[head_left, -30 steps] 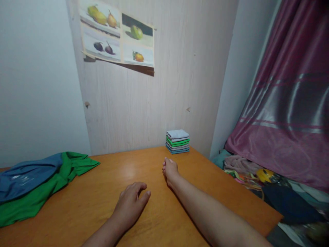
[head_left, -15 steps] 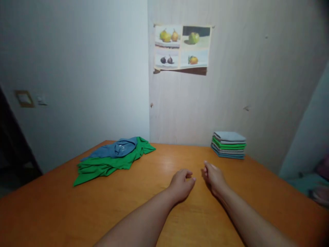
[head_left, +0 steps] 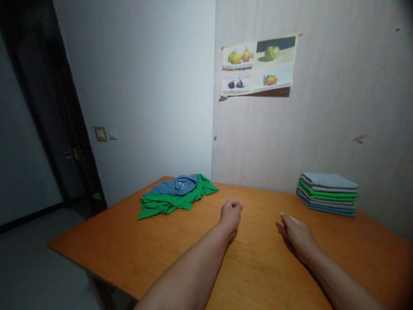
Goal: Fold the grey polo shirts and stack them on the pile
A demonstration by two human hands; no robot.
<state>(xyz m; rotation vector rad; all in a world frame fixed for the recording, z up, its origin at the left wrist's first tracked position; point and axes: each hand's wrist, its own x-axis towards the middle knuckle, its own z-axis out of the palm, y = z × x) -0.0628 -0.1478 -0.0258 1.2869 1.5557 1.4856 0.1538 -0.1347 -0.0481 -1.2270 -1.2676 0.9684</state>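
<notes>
My left hand (head_left: 230, 218) is over the middle of the table with its fingers curled in and the thumb against them; nothing shows in it. To its right, my right hand (head_left: 300, 237) is low over the tabletop, fingers bent inward and also without anything visible in them. A crumpled green garment (head_left: 172, 203) lies at the back left, nearest to my left hand but apart from it. On top of that is a rumpled blue garment (head_left: 164, 188), shirt-like with a round neck opening. Beyond my right hand stands a neat stack of folded cloths (head_left: 329, 196) in grey, green and blue.
The orange-brown wooden table (head_left: 258, 267) meets a wall at the back, and its left edge shows above the floor (head_left: 38, 254). A sheet of fruit pictures (head_left: 258, 66) hangs on the wall. A dark door (head_left: 72, 129) stands at the left.
The view has turned left, so things appear farther right. My hands have drawn farther apart, and my left fingers have closed from a loose curl. The garments and stack have stayed put.
</notes>
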